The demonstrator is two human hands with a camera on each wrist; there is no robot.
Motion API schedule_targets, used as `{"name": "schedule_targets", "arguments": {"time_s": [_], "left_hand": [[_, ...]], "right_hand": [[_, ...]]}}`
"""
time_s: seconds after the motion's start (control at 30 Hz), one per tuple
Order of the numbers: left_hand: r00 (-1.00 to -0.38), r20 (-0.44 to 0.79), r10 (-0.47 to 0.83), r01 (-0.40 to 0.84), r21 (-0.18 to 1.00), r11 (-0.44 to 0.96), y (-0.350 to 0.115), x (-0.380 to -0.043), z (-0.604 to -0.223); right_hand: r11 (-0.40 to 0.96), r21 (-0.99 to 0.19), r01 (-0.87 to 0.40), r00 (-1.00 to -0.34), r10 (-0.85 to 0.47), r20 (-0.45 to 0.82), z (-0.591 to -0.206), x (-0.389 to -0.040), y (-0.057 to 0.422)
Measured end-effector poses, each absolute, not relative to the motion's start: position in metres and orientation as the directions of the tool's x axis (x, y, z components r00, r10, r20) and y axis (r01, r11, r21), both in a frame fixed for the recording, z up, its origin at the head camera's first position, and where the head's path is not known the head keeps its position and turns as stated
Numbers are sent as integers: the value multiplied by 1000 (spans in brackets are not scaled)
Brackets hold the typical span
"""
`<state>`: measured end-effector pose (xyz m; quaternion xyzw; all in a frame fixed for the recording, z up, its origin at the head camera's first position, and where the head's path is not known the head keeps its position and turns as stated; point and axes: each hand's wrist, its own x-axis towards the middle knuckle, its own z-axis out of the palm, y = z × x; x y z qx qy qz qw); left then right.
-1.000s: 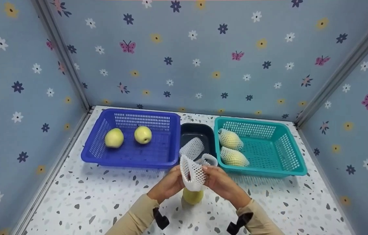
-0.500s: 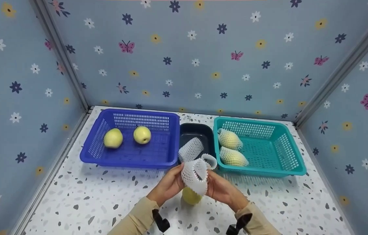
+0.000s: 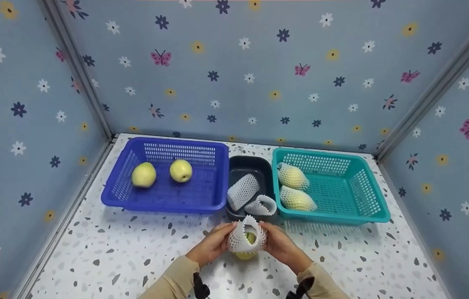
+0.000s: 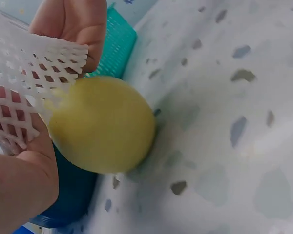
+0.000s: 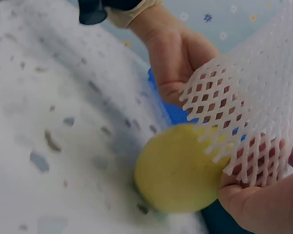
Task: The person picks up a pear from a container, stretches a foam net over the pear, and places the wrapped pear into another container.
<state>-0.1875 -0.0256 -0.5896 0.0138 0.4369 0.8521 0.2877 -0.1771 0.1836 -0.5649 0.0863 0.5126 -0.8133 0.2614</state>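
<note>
A white foam fruit net [image 3: 237,241] is stretched open between both hands, its edge over the top of a yellow-green apple [image 3: 245,256] on the table. My left hand [image 3: 212,245] pinches the net's left side, and my right hand [image 3: 281,247] pinches its right side. The left wrist view shows the apple [image 4: 105,126] mostly bare, with the mesh [image 4: 53,58] touching one end. From the right wrist, fingers show through the holes of the net [image 5: 219,102], and the apple [image 5: 178,170] sits partly under its rim.
A black tray [image 3: 251,162] beyond the hands holds a flat foam net [image 3: 243,192] and a curled one [image 3: 261,206]. On its left, a blue basket [image 3: 163,207] holds two bare apples [image 3: 143,175]. On its right, a teal basket [image 3: 338,219] holds two net-wrapped fruits [image 3: 297,199].
Both hands have turned the net and lowered it toward me, so its opening now meets the apple's top. The curled net in the tray has come into full view.
</note>
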Motion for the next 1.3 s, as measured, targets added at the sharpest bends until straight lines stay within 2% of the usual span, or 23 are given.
{"name": "schedule_targets", "arguments": {"time_s": [0.27, 0.6, 0.87, 0.97, 1.07, 1.2, 1.3], "left_hand": [[-854, -292, 431, -459, 813, -359, -27, -186, -607], [-852, -304, 426, -455, 832, -317, -29, -181, -622], [-879, -282, 386, -394, 884, -251, -29, -176, -626], [-916, -229, 329, -285, 949, -136, -27, -173, -627], [-959, -137, 247, -115, 988, 99, -23, -172, -626], [-978, 14, 209, 92, 925, 370, -16, -170, -624], [-972, 80, 220, 174, 877, 448, -12, -168, -620]], "right_hand": [[-266, -849, 457, -877, -292, -381, -589, -179, 186], [-113, -904, 412, -891, -259, -374, -604, -173, 188], [40, -925, 379, -905, -193, -379, -612, -173, 186], [178, -939, 295, -937, -139, -321, -614, -172, 182], [307, -931, 197, -966, -100, -237, -614, -171, 178], [420, -895, 149, -976, -81, -200, -613, -168, 174], [436, -886, 158, -974, -76, -212, -611, -165, 173]]}}
